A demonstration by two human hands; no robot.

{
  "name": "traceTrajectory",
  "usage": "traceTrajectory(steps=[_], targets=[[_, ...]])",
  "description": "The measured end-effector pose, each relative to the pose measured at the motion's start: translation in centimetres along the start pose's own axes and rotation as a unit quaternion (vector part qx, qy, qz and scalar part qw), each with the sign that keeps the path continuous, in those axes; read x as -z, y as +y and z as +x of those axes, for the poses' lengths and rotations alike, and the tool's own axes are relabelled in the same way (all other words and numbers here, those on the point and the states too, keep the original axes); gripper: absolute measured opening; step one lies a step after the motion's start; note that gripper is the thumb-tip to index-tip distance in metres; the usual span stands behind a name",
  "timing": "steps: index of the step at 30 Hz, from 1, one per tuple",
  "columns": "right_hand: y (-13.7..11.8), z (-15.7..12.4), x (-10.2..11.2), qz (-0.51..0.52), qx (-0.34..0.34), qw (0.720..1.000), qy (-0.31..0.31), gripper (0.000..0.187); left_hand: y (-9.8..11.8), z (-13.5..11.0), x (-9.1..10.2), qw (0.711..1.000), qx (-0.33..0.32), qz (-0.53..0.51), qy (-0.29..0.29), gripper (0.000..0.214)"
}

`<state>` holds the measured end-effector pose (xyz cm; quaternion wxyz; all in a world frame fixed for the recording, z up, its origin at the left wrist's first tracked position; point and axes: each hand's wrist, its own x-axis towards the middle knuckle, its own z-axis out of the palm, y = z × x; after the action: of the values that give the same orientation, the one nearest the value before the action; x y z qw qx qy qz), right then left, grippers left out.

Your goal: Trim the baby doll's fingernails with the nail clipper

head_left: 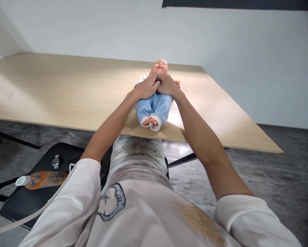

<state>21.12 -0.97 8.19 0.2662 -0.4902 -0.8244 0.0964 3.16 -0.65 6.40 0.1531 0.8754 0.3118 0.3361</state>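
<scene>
Currently: one baby doll (154,99), blue-clothed, face-up on a pale wood table (53,92), close to its near edge. Left hand (145,87) and right hand (168,85) meet half-closed over its chest, grip unclear; a careless tug could slide it off.

Doll (159,67) chest, dark item (157,80) mostly hidden under L hand (145,87) & R hand (168,85).

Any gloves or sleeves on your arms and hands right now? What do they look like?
The left hand and right hand are bare, without gloves, and the forearms are bare too. The white left sleeve and right sleeve end near the elbows in wide cuffs. A thin pale cord runs along the left sleeve.
</scene>
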Motion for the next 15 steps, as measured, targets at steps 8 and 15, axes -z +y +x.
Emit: traceTrajectory(steps=[8, 15], targets=[[0.5, 0.3, -0.2, 0.009, 0.015, 1.000, 0.007, 0.014, -0.4, 0.1, -0.1, 1.000, 0.002, -0.011, 0.005, 0.023], [1.1, 0.5, -0.5, 0.000, 0.018, 1.000, 0.010, 0.011, -0.4, 0.1, -0.1, 0.999, 0.007, -0.035, 0.010, 0.028]])
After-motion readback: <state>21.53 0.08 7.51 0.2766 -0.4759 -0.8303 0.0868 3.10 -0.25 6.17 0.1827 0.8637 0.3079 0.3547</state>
